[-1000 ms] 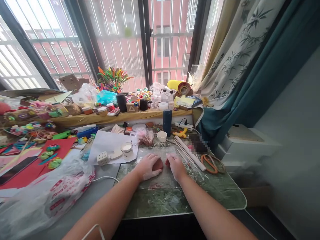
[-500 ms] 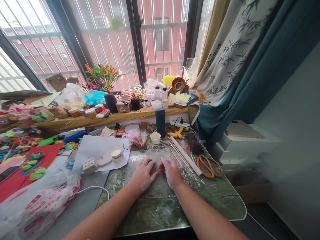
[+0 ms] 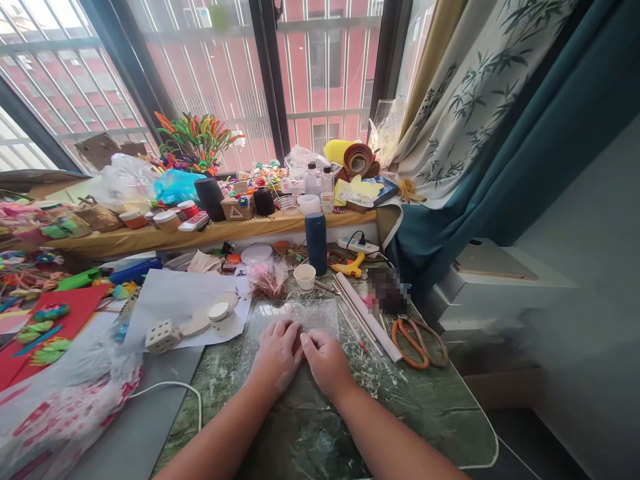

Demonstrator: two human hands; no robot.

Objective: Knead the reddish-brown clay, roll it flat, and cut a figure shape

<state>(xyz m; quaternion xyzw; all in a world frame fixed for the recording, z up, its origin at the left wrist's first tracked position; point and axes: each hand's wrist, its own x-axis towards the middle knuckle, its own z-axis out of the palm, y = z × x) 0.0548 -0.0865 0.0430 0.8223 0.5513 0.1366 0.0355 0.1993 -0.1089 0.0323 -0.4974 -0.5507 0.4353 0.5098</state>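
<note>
My left hand (image 3: pixel 276 352) and my right hand (image 3: pixel 324 360) meet over a clear plastic sheet (image 3: pixel 320 312) on the green tabletop (image 3: pixel 400 413). Both have bent fingers, the right thumb pressed against its curled fingers. Whatever lies between them, if anything, is hidden. White residue dusts the skin and the sheet. Just beyond stands a small paper cup (image 3: pixel 305 277). On a sheet of white paper (image 3: pixel 170 293) to the left lie a white block with holes (image 3: pixel 163 336) and a small round tub (image 3: pixel 220 315).
Right of my hands lie a white rod (image 3: pixel 370 317), thin sticks, a pencil-like tool and orange-handled scissors (image 3: pixel 413 343). Behind stand a dark blue cylinder (image 3: pixel 315 243) and a yellow glue gun (image 3: pixel 354 265). A plastic bag (image 3: pixel 85 400) and a white cable (image 3: pixel 193 387) are at left.
My hands have drawn together, the right moving left until its fingertips meet the left hand. The view has shifted slightly; the things on the table stay where they were.
</note>
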